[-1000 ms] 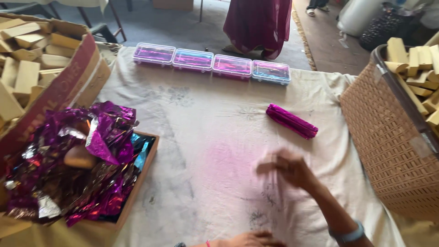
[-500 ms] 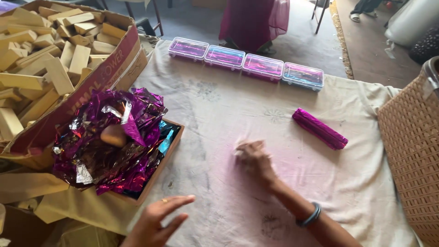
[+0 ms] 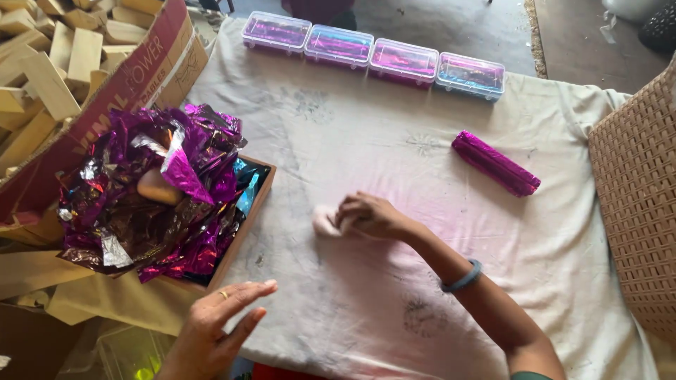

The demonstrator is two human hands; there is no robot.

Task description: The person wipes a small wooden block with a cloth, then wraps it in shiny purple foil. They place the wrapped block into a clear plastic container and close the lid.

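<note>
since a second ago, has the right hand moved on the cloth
Yes. The right hand has moved left across the cloth, away from the wrapped purple bar and toward the tray of foil.

I am seeing four clear lidded plastic boxes (image 3: 373, 53) lining the surface's far edge, pink foil inside. A brown cardboard carton (image 3: 123, 91) with red printed sides is standing at left. A magenta foil-wrapped bar (image 3: 495, 162) is lying right of centre.

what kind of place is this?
Probably a small hand-wrapping or packing workshop: a cardboard box of pale blocks, a tray heaped with purple foil wrappers, one foil-wrapped bar on the cloth-covered table, and lidded plastic boxes in a row.
</note>
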